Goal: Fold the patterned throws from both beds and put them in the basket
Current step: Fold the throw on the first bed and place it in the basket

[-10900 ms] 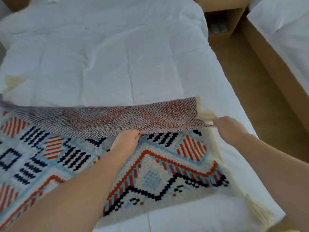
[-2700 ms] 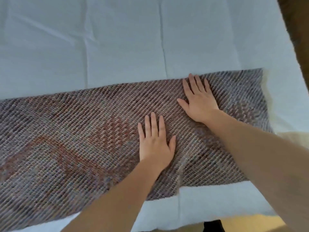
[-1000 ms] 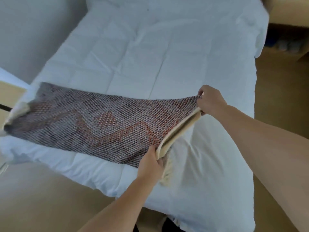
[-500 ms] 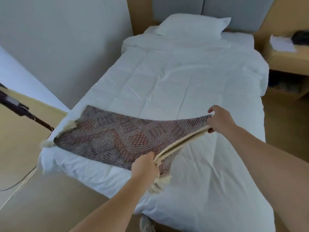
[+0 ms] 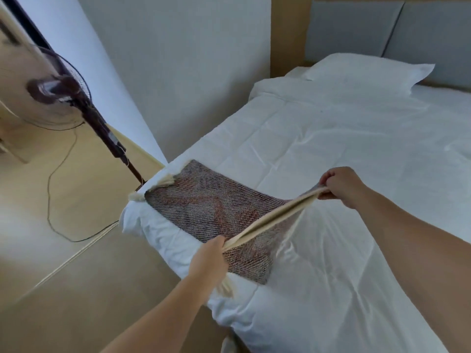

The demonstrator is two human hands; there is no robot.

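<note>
**Throw lifted by its cream end, 2 corners pinched**

Throw [image 5: 204, 210] lies across the foot of the bed [image 5: 344, 154], in the lower centre of the frame, muted reverse side up, already doubled lengthwise into a long band. Its far end with the cream tassels rests at the bed's left corner, while the near end is raised off the duvet. The left hand [image 5: 209, 258] is clenched on the lower corner of that end, and the right hand [image 5: 341, 184], right of centre, pinches the upper corner, so the cream border stretches taut between them.

Judging by the sag and drape, the weave is soft, limp and fairly light, with enough body to hold a crease; the coarse texture should not slip in the fingers. The corners are the sensible grip, since holding both layers together keeps the edges aligned. The fringe looks likely to tuck under or snag.

No basket or other container shows in this view, so its contents cannot be told. A white pillow [image 5: 367, 72] sits upper right, and a standing fan [image 5: 51, 95] fills the upper left.
</note>
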